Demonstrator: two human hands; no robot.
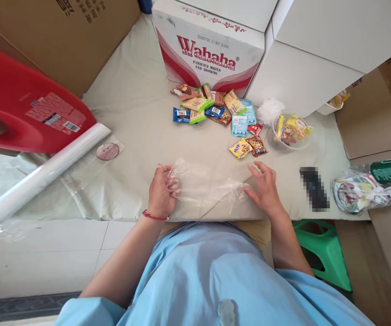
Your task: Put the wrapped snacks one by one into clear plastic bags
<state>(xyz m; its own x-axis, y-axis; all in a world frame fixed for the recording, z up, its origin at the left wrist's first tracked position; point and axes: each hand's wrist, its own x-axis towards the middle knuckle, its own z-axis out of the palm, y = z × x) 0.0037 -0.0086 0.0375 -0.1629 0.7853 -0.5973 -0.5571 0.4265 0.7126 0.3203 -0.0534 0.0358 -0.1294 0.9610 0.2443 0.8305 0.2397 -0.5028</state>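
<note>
A clear plastic bag (209,185) lies stretched out in front of me, close to the table's near edge. My left hand (163,190), with a red cord at its wrist, has its fingers curled round the bag's left end. At the bag's right end is my right hand (263,188), its fingers spread apart; whether a fingertip touches the plastic I cannot tell. Beyond the bag lies a loose pile of wrapped snacks (197,105) in brown, green, blue and yellow packs. A yellow biscuit packet (240,148) is the pack nearest my right hand.
A clear round tub (292,144) with snacks stands right of the pile, beside crumpled white plastic (270,111). A Wahaha carton (212,50) stands behind. Leftward are a red jug (28,99), a plastic film roll (45,174) and a round disc (107,151). A pixelated dark object (314,189) lies right.
</note>
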